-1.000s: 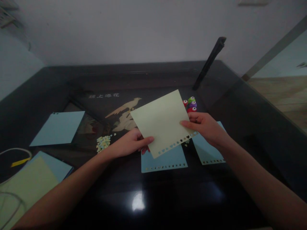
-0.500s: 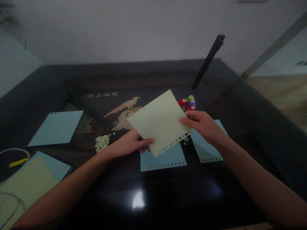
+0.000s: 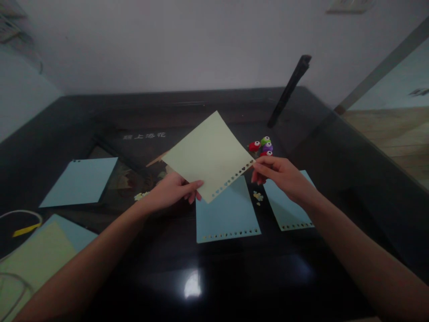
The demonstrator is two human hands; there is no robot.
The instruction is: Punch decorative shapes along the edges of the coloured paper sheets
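Tilted above the table is a pale yellow sheet of paper (image 3: 208, 152), with a row of small shaped holes along its lower right edge. My left hand (image 3: 174, 188) pinches its lower left side, thumb on top. At its right corner, my right hand (image 3: 279, 174) grips the paper between thumb and fingers. Beneath lies a blue sheet (image 3: 228, 212) with punched holes along its near edge. Another punched blue sheet (image 3: 291, 205) sits under my right wrist, partly covered. A few paper cutouts (image 3: 258, 196) lie between these two sheets.
Colourful punches with eye shapes (image 3: 264, 145) stand behind my right hand. On the left are a blue sheet (image 3: 80, 181), a stack with a yellow sheet (image 3: 36, 259) on top, a pale cable (image 3: 20, 210) and more cutouts (image 3: 140, 196). A black stick (image 3: 290, 91) rises at the back.
Both hands have shifted the yellow sheet to the left and slightly away, uncovering more of the blue sheet and the cutouts. My right hand now grips closer to the punched corner.
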